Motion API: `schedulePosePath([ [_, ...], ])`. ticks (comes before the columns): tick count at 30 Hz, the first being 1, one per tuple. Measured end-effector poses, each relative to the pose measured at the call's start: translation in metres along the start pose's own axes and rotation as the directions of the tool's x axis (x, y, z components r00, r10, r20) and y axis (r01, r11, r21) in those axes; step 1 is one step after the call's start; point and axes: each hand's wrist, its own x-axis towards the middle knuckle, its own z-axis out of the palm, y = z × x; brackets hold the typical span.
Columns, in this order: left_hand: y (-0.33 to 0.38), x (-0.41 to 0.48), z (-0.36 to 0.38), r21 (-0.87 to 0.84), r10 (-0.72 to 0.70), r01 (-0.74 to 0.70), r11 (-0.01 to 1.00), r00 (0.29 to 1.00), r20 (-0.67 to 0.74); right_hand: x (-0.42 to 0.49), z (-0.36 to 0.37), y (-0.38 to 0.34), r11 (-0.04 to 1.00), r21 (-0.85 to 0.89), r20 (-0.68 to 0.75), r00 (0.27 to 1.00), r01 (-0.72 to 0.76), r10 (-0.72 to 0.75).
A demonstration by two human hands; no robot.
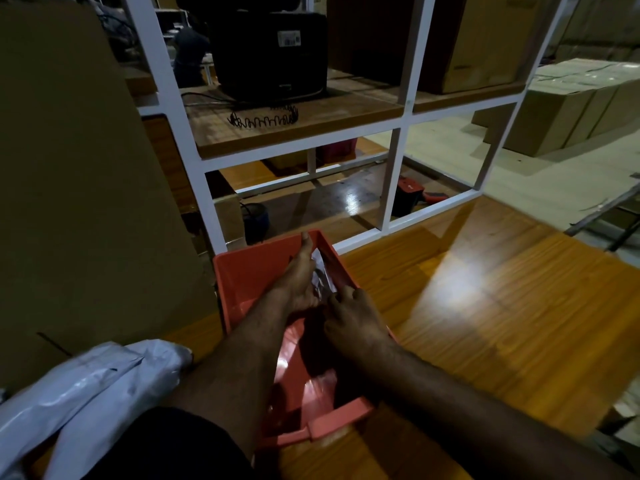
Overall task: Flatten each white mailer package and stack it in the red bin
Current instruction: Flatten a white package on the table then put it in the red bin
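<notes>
Left hand (298,274): reaches into the red bin (242,268) from the near left. The fingers are stretched out straight towards the far rim and the hand lies along the white mailer (322,279), apparently pressing on it. No grasp is seen.

Right hand (354,318): enters the bin from the near right, back of the hand uppermost. The fingers bend down at the near end of the same mailer, just beside the left hand. The fingertips are in shadow, so it cannot be told whether they pinch the mailer or only rest on it.

White mailer: inside the bin, in its far right part, against the right wall. Only a crumpled strip shows between the two hands. The near floor of the bin shows a glossy patch; what it is cannot be told.

Red bin: stands on the wooden table (485,323), long side running near to far.

Pile of white mailers (86,386): lies at the near left, outside the bin, beside the left forearm.

Surroundings: a tall cardboard sheet (69,168) stands left of the bin. Behind the bin is a white shelf frame (391,188), carrying a black device (270,53) and a black wire coil (263,119). Cardboard boxes (571,112) stand at the far right.
</notes>
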Motion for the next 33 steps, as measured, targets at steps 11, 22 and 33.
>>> schedulePosePath([
  [11,0.01,-0.029,-0.017,0.321,0.165,-0.095,0.942,0.966,-0.198,0.001,-0.014,0.005,0.964,0.25,-0.097,0.989,-0.088,0.115],
  [22,0.01,-0.161,-0.095,0.968,0.685,-0.225,-0.112,0.688,0.239,-0.016,-0.038,-0.034,0.894,0.448,-0.371,0.916,0.033,0.152],
  [33,-0.088,-0.268,-0.226,0.972,0.608,0.176,0.156,0.759,-0.235,-0.018,-0.084,-0.185,0.674,0.647,-0.535,0.842,0.357,0.068],
])
